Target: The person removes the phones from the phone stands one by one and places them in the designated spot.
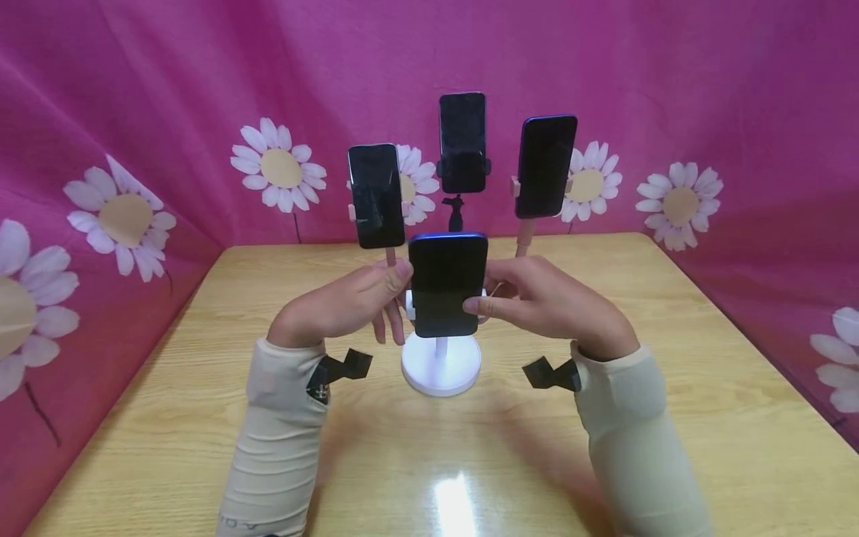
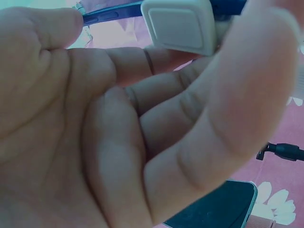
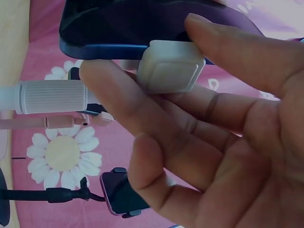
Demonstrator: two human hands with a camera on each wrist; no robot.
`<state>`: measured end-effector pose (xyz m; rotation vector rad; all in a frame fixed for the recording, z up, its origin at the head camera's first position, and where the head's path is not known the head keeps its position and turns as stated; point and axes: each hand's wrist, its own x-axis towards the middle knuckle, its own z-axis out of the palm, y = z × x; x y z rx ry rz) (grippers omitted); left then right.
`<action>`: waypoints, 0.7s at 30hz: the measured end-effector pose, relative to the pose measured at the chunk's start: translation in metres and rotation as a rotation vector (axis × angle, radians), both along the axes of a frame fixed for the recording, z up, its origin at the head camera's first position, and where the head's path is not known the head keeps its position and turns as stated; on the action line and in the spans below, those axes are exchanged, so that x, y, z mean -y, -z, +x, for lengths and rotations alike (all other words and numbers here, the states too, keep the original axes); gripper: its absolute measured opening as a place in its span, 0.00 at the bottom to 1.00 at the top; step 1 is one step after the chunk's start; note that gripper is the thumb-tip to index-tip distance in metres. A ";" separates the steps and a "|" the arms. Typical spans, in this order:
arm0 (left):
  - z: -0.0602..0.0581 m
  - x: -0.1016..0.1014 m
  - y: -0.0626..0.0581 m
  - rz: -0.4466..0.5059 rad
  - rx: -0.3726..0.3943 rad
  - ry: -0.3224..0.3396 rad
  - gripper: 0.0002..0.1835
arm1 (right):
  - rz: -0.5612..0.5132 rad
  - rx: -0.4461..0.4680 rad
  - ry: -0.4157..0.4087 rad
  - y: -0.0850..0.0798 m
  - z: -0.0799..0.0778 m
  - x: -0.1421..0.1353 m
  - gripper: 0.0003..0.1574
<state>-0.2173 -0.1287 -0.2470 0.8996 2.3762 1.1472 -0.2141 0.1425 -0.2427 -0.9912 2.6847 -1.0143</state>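
A blue-edged phone (image 1: pixel 446 276) with a dark screen stands upright in a white phone stand, whose round base (image 1: pixel 441 380) rests on the table. My left hand (image 1: pixel 356 298) grips the phone's left edge, thumb by the side and fingers reaching behind. My right hand (image 1: pixel 546 298) holds the other side, its thumb on the screen near the lower right and its fingers curled behind. A white clamp pad (image 2: pixel 180 26) sits on the phone's edge in the left wrist view. The opposite clamp pad (image 3: pixel 171 69) lies between my right thumb and fingers.
Behind stand three more phones on holders: a left phone (image 1: pixel 377 195) and a right phone (image 1: pixel 546 165) on pink stands, and a middle phone (image 1: pixel 463 142) on a black one. The wooden table (image 1: pixel 403 462) meets a pink flowered cloth (image 1: pixel 376 60) at the back and sides.
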 end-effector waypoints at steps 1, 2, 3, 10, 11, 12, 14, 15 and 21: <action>0.001 0.001 0.000 0.000 -0.008 -0.006 0.27 | 0.001 -0.004 -0.009 -0.001 0.000 0.001 0.14; 0.002 0.001 -0.001 0.004 -0.014 -0.012 0.27 | 0.003 -0.008 -0.017 -0.002 0.000 0.001 0.14; 0.003 0.002 -0.001 0.013 -0.021 -0.016 0.26 | 0.002 -0.014 -0.029 -0.002 -0.001 0.002 0.14; 0.004 0.001 0.005 0.082 -0.074 -0.030 0.25 | -0.017 -0.029 -0.061 0.000 -0.005 0.004 0.20; 0.004 0.000 0.006 0.081 -0.079 -0.032 0.26 | -0.019 -0.029 -0.062 0.000 -0.006 0.004 0.20; 0.004 0.000 0.007 0.082 -0.078 -0.034 0.26 | -0.018 -0.028 -0.063 0.001 -0.006 0.003 0.20; 0.003 -0.001 0.007 0.080 -0.074 -0.033 0.26 | -0.021 -0.028 -0.069 0.003 -0.007 0.002 0.21; 0.004 -0.001 0.007 0.077 -0.070 -0.035 0.26 | -0.023 -0.027 -0.071 0.004 -0.007 0.001 0.21; 0.003 -0.003 0.007 0.058 -0.066 -0.030 0.27 | -0.028 -0.029 -0.074 0.007 -0.008 -0.003 0.23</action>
